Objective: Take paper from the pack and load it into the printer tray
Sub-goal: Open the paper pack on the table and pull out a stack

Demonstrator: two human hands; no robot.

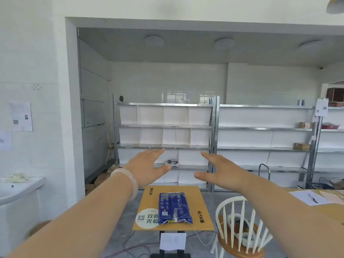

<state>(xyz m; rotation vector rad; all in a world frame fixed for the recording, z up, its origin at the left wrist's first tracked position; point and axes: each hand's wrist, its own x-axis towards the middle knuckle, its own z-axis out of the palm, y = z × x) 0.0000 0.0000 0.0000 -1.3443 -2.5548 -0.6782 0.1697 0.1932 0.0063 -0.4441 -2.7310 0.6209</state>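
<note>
A blue paper pack (174, 208) lies flat on a small yellow table (203, 207) in the lower middle of the head view. Both my arms reach forward above it. My left hand (147, 167), with a pale bangle on the wrist, is held open in the air, palm turned inward, above and beyond the pack. My right hand (217, 170) is open too, facing the left one, with nothing in it. Neither hand touches the pack. No printer or tray shows in this view.
A white-and-wood chair (240, 228) stands right of the table. Metal shelving (164, 126) lines the far wall, with a few boxes (302, 146) at the right. A desk with papers and a pen (309, 199) sits at the right, a white sink (16, 189) at the left. Cables cross the floor.
</note>
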